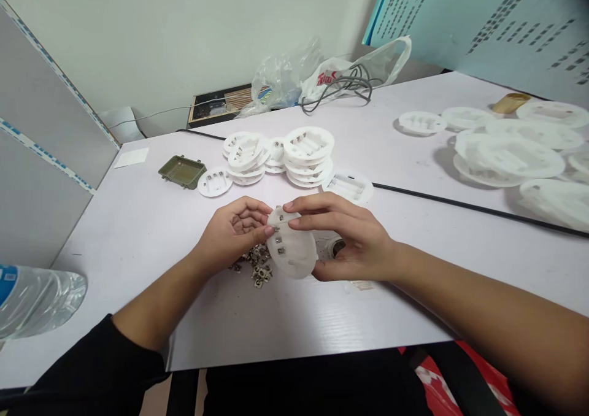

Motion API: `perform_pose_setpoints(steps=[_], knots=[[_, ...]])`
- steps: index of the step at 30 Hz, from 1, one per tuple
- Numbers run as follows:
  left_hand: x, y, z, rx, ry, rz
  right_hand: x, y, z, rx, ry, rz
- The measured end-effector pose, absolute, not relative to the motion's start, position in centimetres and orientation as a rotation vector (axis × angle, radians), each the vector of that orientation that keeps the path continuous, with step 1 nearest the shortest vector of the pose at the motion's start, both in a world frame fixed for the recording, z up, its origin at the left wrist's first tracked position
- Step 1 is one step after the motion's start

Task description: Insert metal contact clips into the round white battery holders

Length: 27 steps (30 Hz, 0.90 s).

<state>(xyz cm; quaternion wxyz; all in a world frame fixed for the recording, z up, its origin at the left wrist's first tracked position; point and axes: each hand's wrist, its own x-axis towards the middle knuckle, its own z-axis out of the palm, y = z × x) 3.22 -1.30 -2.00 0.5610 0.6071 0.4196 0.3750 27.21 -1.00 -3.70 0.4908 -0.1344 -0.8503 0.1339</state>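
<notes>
My left hand (pixel 232 232) and my right hand (pixel 343 235) both grip a round white plastic disc (pixel 292 250), which is tilted above the table. Several small metal clips sit in a row on the disc, and my left fingertips press at its left edge. My right fingers lie across its top, and my right palm hides part of its far side. Below my left hand, a loose heap of small metal clips (pixel 257 267) lies on the white table (pixel 124 262). A round, dark-rimmed object (pixel 337 248) shows partly beneath my right hand.
Stacks of white discs (pixel 308 152) stand beyond my hands, with an olive-green plastic lid (pixel 183 172) to their left. More white discs (pixel 508 157) lie at the far right. A black cable (pixel 460 202) crosses the table, and a water bottle (pixel 37 299) lies at the left.
</notes>
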Motion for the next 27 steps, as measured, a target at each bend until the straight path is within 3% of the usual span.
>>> perform_pose_setpoints(steps=[13, 20, 27], knots=[[3.5, -1.7, -1.4, 1.507, 1.096, 0.728, 27.2, -1.1, -4.1, -0.263, -2.129, 0.386], [3.1, -1.4, -2.5, 2.225, 0.917, 1.089, 27.0, -0.8, -4.2, -0.376, -1.999, 0.431], [1.4, -0.5, -2.0, 2.487, 0.635, 0.970, 27.0, -1.0, -4.6, -0.436, -1.859, 0.650]])
